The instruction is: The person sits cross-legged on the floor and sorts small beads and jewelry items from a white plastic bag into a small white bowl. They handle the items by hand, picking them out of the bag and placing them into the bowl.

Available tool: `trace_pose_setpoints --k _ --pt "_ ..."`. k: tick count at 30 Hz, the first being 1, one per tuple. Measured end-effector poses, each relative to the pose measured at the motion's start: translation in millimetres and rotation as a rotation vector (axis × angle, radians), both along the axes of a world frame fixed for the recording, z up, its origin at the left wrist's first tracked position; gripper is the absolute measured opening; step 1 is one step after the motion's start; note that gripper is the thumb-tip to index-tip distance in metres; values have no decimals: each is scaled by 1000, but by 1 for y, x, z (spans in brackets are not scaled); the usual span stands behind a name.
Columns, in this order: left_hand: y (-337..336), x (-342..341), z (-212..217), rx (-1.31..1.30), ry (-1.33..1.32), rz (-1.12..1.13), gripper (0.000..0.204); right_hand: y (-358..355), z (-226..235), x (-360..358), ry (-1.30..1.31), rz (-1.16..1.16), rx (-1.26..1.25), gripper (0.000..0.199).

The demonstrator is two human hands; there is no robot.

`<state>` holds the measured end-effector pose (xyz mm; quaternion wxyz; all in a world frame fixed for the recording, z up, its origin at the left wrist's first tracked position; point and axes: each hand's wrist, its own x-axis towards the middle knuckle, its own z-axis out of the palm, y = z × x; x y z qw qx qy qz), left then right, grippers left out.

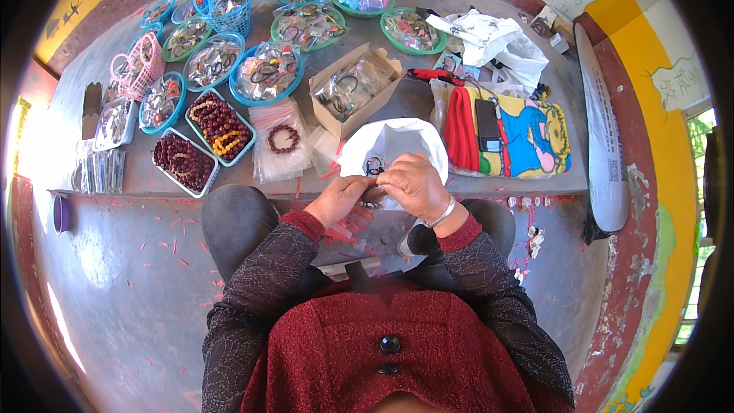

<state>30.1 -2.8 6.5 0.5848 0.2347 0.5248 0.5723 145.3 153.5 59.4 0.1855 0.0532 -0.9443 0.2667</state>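
Both my hands are raised close together over the front edge of the grey platform, fingertips nearly meeting. My left hand [344,197] is closed in a pinch. My right hand [417,186], with a silver bangle [441,213] at its wrist, pinches beside it. A thin dark cord loop [372,199] hangs below the fingertips, and a small reddish bit shows between them; its exact kind is too small to tell. Just behind the hands stands an open white plastic bag [405,128], with a dark corded piece [375,165] showing inside.
Left lie a dark red bead bracelet [284,138] on clear bags [264,111] and two trays of bead strings [186,162]. A cardboard box [336,109] holds bagged pieces. Bowls [267,97] crowd the back. Right are a phone [487,125], a colourful cloth [535,138] and white bags [489,38].
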Motion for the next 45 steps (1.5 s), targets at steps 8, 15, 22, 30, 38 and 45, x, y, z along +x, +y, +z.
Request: trace_pose_setpoints --k 8,15,22,30,38,45 --pt "0 2 1 -56 79 -50 35 -5 -8 -1 -41 71 251 7" --pt "-1 2 -2 -23 -22 7 36 -15 -14 -2 -91 7 114 6" --pt "1 2 -7 4 -27 19 38 -6 -26 0 -198 -6 18 10" --pt "1 2 -2 -41 26 -19 35 -13 -18 2 -315 64 70 17" --pt "1 4 -6 -43 94 -8 35 -19 -29 1 -356 96 133 16" --pt "0 1 -3 -56 63 31 36 -10 -28 1 -234 57 -67 21"
